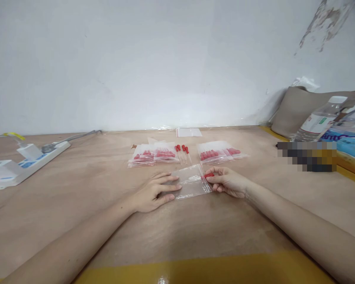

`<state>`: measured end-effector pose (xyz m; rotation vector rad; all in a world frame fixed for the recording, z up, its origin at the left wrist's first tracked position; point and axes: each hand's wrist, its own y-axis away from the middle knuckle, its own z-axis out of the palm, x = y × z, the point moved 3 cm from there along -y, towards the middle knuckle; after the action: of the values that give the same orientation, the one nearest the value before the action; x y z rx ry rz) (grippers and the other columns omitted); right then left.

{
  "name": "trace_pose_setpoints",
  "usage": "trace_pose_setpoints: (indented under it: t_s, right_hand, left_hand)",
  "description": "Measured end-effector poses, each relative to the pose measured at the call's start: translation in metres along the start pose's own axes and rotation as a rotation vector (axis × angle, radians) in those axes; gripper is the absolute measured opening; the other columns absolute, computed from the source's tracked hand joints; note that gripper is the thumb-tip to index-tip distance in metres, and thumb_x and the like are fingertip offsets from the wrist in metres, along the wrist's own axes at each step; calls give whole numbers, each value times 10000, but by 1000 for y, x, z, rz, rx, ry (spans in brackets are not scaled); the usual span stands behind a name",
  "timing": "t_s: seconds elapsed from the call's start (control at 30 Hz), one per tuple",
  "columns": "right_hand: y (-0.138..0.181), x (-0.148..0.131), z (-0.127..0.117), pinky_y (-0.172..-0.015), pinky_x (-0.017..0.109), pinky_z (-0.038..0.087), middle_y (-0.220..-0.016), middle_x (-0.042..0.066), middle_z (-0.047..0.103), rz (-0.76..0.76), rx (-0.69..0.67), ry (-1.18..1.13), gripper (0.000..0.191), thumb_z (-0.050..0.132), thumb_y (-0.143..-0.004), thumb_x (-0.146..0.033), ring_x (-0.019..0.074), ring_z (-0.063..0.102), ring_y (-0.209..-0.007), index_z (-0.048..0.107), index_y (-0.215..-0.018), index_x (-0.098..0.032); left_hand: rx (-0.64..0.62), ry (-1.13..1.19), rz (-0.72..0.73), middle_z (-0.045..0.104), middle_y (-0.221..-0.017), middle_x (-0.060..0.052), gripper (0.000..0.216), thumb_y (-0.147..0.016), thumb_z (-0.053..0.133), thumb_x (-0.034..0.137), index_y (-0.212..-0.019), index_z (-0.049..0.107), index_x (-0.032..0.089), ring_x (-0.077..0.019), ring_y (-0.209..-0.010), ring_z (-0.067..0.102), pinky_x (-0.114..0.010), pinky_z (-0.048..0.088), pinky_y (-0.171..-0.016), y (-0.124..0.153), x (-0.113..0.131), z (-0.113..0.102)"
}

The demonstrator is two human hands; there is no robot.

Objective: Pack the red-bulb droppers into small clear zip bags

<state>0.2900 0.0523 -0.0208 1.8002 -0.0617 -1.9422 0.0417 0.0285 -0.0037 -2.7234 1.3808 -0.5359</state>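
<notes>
A clear zip bag [191,182] lies flat on the table between my hands, its opening towards the right. My left hand [158,191] rests at the bag's left end, fingers stretched out over the plastic. At the bag's mouth, my right hand [226,181] pinches a dropper by its red bulb [208,175]. The dropper's thin stem is hard to make out against the plastic. Just beyond the bag lie several loose droppers [182,150] with red bulbs. Filled zip bags of red-bulbed droppers are stacked to the left [165,153] and to the right [214,153] of them.
A flat pack of bags [188,132] lies by the wall. At the left stands a white power strip [44,157] with plugs and a cable. On the right are a plastic bottle [318,122], a grey-brown bag [292,108] and a blue package [353,146]. One area there is pixelated.
</notes>
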Motion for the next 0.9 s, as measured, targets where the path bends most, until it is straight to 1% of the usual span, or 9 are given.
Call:
trace_pose_setpoints:
  t_s: [0.1,0.17,0.27,0.33,0.47,0.57,0.7,0.8,0.9]
  right_hand:
    - [-1,1,4,-310,98,350,-502,-59,550,-71,-13,25,241,716,-625,-208,30,493,-370,535,-779,-166]
    - [-1,2,8,-311,112,350,-499,-61,551,-112,-29,65,280,726,-617,-275,35,489,-368,556,-812,-168]
    - [0,2,12,-319,134,353,-467,-63,531,-133,-45,171,304,697,-641,-346,41,475,-353,578,-844,-155]
    - [1,2,13,-296,140,321,-445,-75,504,-150,-15,265,306,681,-648,-365,37,440,-323,572,-839,-151]
    - [3,-1,12,-278,144,278,-466,-101,497,-203,71,351,337,710,-594,-341,38,418,-310,485,-789,-181]
    - [3,-1,13,-291,150,280,-448,-101,500,-214,30,338,370,732,-551,-323,45,418,-314,447,-744,-188]
    - [3,-1,13,-315,158,301,-522,-72,555,-192,-35,302,364,745,-489,-252,30,419,-331,491,-735,-167]
    - [2,-2,9,-323,152,287,-548,-61,566,-194,-15,269,281,699,-531,-214,16,398,-338,544,-759,-159]
    - [-1,-1,3,-328,151,264,-443,-71,513,-173,22,269,232,647,-592,-208,27,381,-332,603,-813,-156]
  left_hand:
    - [-28,-10,-2,397,-1360,29,350,-903,427,351,-1251,456,344,-231,-1297,254,-458,256,-1034,-1,2,0]
    - [-34,-4,-4,395,-1361,39,355,-904,425,350,-1259,443,355,-238,-1303,239,-466,254,-1030,-2,2,1]
    - [-25,8,-12,404,-1356,30,415,-903,425,341,-1313,359,351,-244,-1296,251,-470,248,-1029,-1,3,1]
    - [-4,13,-27,410,-1352,9,472,-899,431,344,-1350,293,328,-247,-1287,268,-463,254,-1027,-1,3,0]
    - [52,46,-36,421,-1332,-47,516,-876,466,372,-1353,293,273,-250,-1239,340,-433,293,-1014,0,4,-3]
    - [81,92,-53,437,-1300,-75,533,-859,493,379,-1338,305,240,-240,-1167,417,-406,350,-975,1,4,-4]
    - [100,136,-65,474,-1244,-84,500,-850,509,380,-1297,343,231,-241,-1111,461,-403,385,-937,1,4,-4]
    - [105,139,-71,485,-1228,-85,503,-838,523,394,-1285,353,237,-249,-1093,473,-411,393,-923,1,3,-4]
    - [103,145,-73,492,-1220,-78,491,-831,536,392,-1267,378,234,-239,-1098,472,-399,392,-932,1,2,-4]
